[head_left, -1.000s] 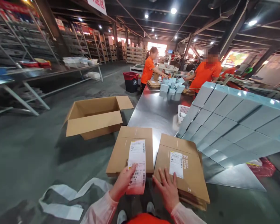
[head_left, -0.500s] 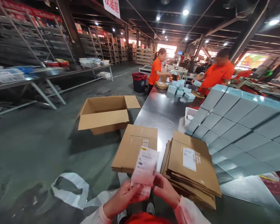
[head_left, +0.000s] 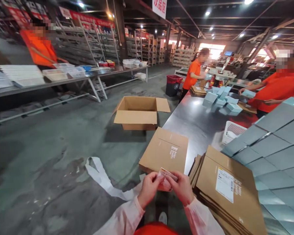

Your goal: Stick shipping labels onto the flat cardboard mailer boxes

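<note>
Both hands meet at 6 o'clock, low centre of the head view, just in front of the body. Left hand (head_left: 149, 189) and right hand (head_left: 182, 187) are both pinched shut on one small crumpled label slip (head_left: 167, 179), thumbs on top, fingers curled under. It is held between the two hands, clear of the table, so both sides stay reachable; it reads as a peel or fold grip, which of the two I cannot tell.

Just past the slip at 12 o'clock: a closed brown carton (head_left: 165, 150), flat on the near edge of the steel table (head_left: 196, 120), printed face up and unlabelled. It sits within easy reach.

At 3 o'clock of the hands: a stack of flattened cartons (head_left: 225, 189), the top one carrying a white shipping label (head_left: 224, 184). The stack is fanned at its edges, likely so that single sheets lift off easily.

Further out at 2–3 o'clock: a wall of pale blue boxes (head_left: 276, 143) leaning in tight rows, with a white basket (head_left: 233, 131) at its far end.

At 11 o'clock on the floor: an open cardboard box (head_left: 140, 112), flaps spread, well apart from the table. At 8 o'clock, white backing strip (head_left: 105, 179) trails over the floor, apparently discarded.

Co-workers in orange stand at 1 o'clock (head_left: 193, 73), 2 o'clock (head_left: 279, 89) and 10 o'clock (head_left: 40, 45), well away from these hands.
</note>
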Tool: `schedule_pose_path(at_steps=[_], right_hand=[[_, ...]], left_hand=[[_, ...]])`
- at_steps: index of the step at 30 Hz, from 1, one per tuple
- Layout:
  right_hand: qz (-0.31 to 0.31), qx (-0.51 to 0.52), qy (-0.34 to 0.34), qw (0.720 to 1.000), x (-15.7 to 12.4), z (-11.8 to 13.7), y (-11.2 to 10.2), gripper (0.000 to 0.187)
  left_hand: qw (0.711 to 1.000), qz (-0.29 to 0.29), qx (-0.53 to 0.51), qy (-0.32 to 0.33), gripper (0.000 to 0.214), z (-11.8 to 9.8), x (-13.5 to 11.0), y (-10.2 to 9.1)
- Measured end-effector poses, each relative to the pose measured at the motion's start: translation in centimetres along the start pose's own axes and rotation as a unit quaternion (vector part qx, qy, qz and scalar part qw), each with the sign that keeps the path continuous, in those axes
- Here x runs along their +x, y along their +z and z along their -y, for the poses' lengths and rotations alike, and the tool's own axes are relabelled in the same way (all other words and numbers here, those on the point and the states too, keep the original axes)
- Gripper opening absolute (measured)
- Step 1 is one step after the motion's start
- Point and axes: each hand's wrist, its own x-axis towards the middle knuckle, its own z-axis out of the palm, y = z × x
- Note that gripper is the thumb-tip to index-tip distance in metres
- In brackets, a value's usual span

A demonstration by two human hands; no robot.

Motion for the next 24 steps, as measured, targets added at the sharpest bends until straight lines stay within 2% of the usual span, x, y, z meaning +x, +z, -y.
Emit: schedule_pose_path(at_steps=[3,5,6,8,10,11,12,14,17,19,21,24], right_hand=[[-0.016,-0.004,-0.007,1.000,0.9,-0.2,0.5,0.031],[-0.014,0.025,-0.001,1.000,2.0,-0.8,0.9,0.036],[0.003,0.047,0.007,0.999,2.6,-1.1,1.0,0.041],[0.081,0.091,0.032,0.992,3.9,-1.5,1.0,0.050],[0.157,0.114,0.052,0.980,4.9,-1.7,1.1,0.051],[0.170,0.113,0.055,0.977,5.2,-1.7,1.1,0.050],[0.165,0.107,0.055,0.979,5.3,-1.6,1.3,0.049],[0.116,0.079,0.048,0.989,5.3,-1.6,1.8,0.047],[0.044,0.037,0.027,0.998,5.0,-1.6,2.5,0.044],[0.008,0.034,-0.010,0.999,5.1,-1.8,2.8,0.038],[-0.024,0.035,-0.054,0.998,6.1,-2.1,2.8,0.031],[-0.076,-0.028,-0.061,0.995,9.2,-2.8,2.5,0.024]], left_hand=[[0.996,-0.078,0.048,0.023,0.043,1.2,0.5,0.3],[0.993,-0.104,0.049,0.027,0.046,1.6,1.0,0.2],[0.993,-0.105,0.043,0.031,0.047,1.6,1.2,0.1],[0.995,-0.090,0.024,0.037,0.045,1.4,1.5,-0.3],[0.997,-0.067,0.009,0.039,0.042,1.1,1.6,-0.8],[0.998,-0.059,0.007,0.037,0.042,1.1,1.7,-1.0],[0.998,-0.056,0.008,0.033,0.042,1.1,1.8,-1.2],[0.997,-0.069,0.015,0.026,0.043,1.3,1.9,-1.5],[0.993,-0.119,0.023,0.017,0.048,1.9,2.2,-1.6],[0.990,-0.143,0.018,0.008,0.051,2.1,2.5,-1.6],[0.995,-0.101,-0.017,-0.011,0.046,2.2,2.9,-1.7],[0.992,0.050,-0.092,-0.066,0.056,2.9,3.6,-2.3]])
